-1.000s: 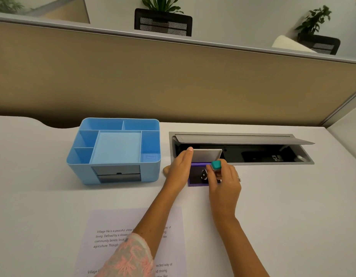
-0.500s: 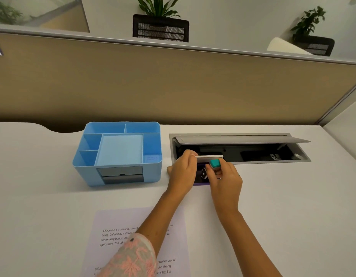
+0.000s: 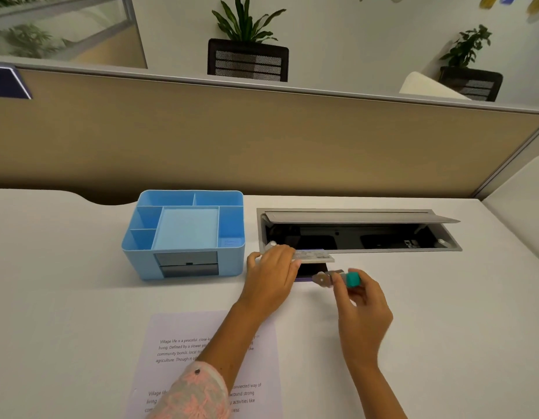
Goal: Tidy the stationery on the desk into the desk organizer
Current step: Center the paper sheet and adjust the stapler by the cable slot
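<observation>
A blue desk organizer [image 3: 183,264] with several compartments and a grey drawer stands on the white desk, left of my hands. My left hand [image 3: 272,272] holds the raised lid [image 3: 315,256] of a small purple-edged box [image 3: 307,275]. My right hand [image 3: 363,300] pinches a small teal-and-metal item [image 3: 337,279], lifted just right of the box. What the box still holds is hidden.
A printed sheet of paper [image 3: 177,352] lies near the desk's front edge, partly under my left forearm. An open grey cable tray [image 3: 359,231] is sunk into the desk behind my hands. A beige partition [image 3: 262,140] closes the back.
My right hand has drawn the teal-and-metal item out of the box and moved right. The box lid has tipped lower under my left hand.
</observation>
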The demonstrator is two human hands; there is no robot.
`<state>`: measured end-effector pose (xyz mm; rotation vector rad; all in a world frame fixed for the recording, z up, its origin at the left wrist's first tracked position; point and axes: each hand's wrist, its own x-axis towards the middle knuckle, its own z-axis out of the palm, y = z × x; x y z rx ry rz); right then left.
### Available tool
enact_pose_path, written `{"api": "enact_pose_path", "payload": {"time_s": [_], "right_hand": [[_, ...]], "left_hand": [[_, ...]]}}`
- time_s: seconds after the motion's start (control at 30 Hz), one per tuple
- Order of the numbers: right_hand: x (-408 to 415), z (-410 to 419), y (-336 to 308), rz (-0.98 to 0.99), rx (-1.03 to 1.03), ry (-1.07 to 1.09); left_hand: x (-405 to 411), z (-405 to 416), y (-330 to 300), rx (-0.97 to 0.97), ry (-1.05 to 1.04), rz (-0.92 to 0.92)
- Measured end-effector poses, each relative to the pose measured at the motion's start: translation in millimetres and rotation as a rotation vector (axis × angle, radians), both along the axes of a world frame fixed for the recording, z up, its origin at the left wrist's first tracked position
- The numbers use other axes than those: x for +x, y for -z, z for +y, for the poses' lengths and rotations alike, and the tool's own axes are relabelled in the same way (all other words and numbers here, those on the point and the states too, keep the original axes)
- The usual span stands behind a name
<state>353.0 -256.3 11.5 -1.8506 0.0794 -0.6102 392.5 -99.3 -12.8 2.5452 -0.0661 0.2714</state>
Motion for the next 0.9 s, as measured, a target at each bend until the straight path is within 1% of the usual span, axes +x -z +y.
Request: {"api": "enact_pose_path", "payload": {"time_s": [0.07, 0.13, 0.2, 0.27, 0.37, 0.47, 0.53, 0.67, 0.77, 0.9], "right_hand": [[-12, -8, 2, 0.054, 0.166, 0.057], [-21, -15, 7, 0.121, 0.339, 0.098], [-29, -20, 15, 0.171, 0.448, 0.106], [-35, -22, 22, 0.203, 0.503, 0.098], [-39, -23, 28, 0.219, 0.490, 0.070], [-40, -22, 29, 0.212, 0.397, 0.034], [-40, -20, 31, 0.206, 0.344, 0.015], [-41, -20, 31, 0.181, 0.311, 0.008], [-43, -22, 30, 0.183, 0.318, -0.009], [-53, -25, 28, 0.213, 0.328, -0.027]], "left_hand": [[-3, 1, 2, 0.151, 0.031, 0.014], [-4, 2, 3, 0.251, 0.052, 0.028], [-5, 3, 5, 0.305, 0.072, 0.053], [-5, 3, 7, 0.344, 0.083, 0.077], [-6, 1, 9, 0.377, 0.073, 0.101], [-6, -2, 9, 0.392, 0.057, 0.112], [-6, -3, 9, 0.394, 0.050, 0.119], [-14, -6, 2, 0.363, 0.025, 0.110], [-36, 0, -6, 0.322, 0.005, 0.063], [-91, 26, -13, 0.229, -0.046, 0.035]]}}
